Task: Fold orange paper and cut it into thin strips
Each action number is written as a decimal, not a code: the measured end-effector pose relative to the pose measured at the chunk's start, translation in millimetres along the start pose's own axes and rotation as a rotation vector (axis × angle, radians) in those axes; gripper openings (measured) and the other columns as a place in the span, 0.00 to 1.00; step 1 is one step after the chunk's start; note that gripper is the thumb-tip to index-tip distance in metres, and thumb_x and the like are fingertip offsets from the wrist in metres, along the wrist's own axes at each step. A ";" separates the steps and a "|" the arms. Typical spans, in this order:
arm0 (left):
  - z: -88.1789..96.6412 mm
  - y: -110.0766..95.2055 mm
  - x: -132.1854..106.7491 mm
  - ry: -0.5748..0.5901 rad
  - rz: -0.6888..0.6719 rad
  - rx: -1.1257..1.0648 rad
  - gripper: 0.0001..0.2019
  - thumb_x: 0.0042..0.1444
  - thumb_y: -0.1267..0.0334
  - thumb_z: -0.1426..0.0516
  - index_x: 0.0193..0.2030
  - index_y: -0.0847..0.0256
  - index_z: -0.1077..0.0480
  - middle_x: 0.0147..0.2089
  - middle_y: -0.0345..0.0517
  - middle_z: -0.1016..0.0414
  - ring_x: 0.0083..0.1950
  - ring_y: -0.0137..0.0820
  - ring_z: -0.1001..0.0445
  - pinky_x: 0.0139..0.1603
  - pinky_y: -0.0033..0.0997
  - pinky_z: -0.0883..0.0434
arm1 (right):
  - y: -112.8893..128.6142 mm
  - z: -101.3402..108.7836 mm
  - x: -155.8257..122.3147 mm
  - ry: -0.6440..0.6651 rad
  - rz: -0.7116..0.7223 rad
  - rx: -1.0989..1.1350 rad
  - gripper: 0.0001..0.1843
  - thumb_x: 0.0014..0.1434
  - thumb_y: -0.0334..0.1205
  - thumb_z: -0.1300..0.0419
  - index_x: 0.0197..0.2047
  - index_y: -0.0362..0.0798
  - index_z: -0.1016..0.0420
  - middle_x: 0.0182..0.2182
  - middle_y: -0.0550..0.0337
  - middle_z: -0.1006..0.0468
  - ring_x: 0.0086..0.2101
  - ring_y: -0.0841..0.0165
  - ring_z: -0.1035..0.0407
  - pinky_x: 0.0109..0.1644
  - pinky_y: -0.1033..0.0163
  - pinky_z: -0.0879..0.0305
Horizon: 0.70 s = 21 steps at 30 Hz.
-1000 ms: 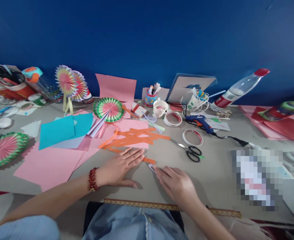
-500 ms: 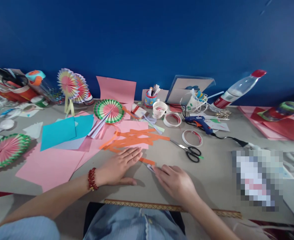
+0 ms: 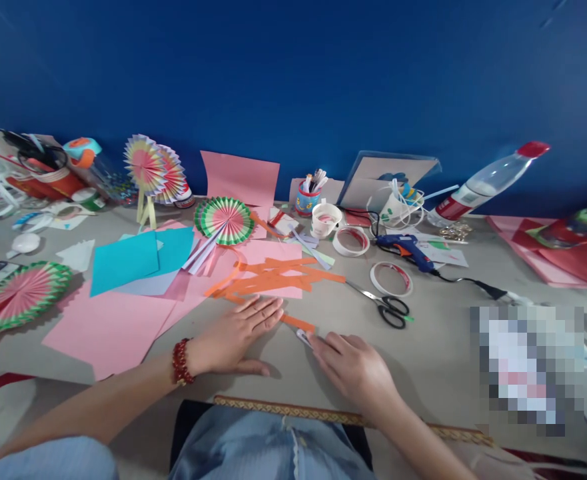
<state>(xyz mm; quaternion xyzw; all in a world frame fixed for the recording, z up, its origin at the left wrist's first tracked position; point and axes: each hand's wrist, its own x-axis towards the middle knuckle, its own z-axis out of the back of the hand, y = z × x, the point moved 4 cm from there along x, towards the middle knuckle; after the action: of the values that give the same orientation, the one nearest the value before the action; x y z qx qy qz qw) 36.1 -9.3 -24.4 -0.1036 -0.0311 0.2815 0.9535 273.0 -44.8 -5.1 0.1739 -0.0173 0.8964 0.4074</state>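
Note:
My left hand (image 3: pixel 243 333) lies flat on the table, fingers stretched out, pressing on an orange paper strip (image 3: pixel 299 323) that sticks out past the fingertips. Close to the strip's right end, my right hand (image 3: pixel 353 363) is closed around a small white craft knife (image 3: pixel 303 337). Its thin blade points left along the strip's lower edge; part of the blade and most of the handle are hidden. Beyond my hands lies a loose pile of orange paper strips (image 3: pixel 268 277). Black-handled scissors (image 3: pixel 393 311) rest to the right of the pile, blades touching a strip.
Pink sheets (image 3: pixel 108 330) and blue paper (image 3: pixel 126 261) lie at left, near folded paper fans (image 3: pixel 227 220). Tape rolls (image 3: pixel 392 279), a blue glue gun (image 3: pixel 408 250) with its cord, a paper cup (image 3: pixel 326 220) and a tilted bottle (image 3: pixel 488 183) stand behind.
The view has shifted slightly, so the table things appear a little further right. Both hands keep nearly the same pose, the left flat and the right on the craft knife.

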 end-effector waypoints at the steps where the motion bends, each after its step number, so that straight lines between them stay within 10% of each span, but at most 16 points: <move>1: -0.1 -0.1 -0.1 0.000 -0.004 -0.002 0.50 0.62 0.30 0.52 0.78 0.62 0.64 0.79 0.54 0.63 0.79 0.44 0.59 0.77 0.46 0.58 | 0.5 0.0 -0.8 0.000 -0.007 0.003 0.16 0.71 0.32 0.51 0.49 0.47 0.21 0.28 0.61 0.24 0.26 0.71 0.32 0.34 0.61 0.44; 10: 2.2 -0.1 0.3 -0.020 -0.001 -0.004 0.50 0.62 0.30 0.52 0.78 0.62 0.63 0.79 0.55 0.62 0.78 0.44 0.57 0.77 0.47 0.57 | 9.4 -5.7 0.8 -0.026 -0.040 -0.005 0.14 0.69 0.31 0.47 0.50 0.46 0.22 0.29 0.61 0.25 0.26 0.71 0.32 0.34 0.61 0.44; 21: 0.5 -34.7 -11.2 -0.095 0.158 0.099 0.50 0.66 0.33 0.55 0.78 0.70 0.71 0.77 0.62 0.58 0.78 0.46 0.56 0.75 0.46 0.52 | -36.3 -7.8 14.1 0.044 0.238 0.043 0.17 0.73 0.37 0.52 0.52 0.51 0.22 0.30 0.60 0.25 0.27 0.71 0.35 0.35 0.62 0.45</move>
<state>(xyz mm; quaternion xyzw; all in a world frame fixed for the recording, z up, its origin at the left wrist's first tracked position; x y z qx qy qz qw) 45.1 -43.7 -16.4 -0.0449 -0.0541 0.3617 0.9296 288.9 -9.0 -11.8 0.1598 -0.0096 0.9421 0.2946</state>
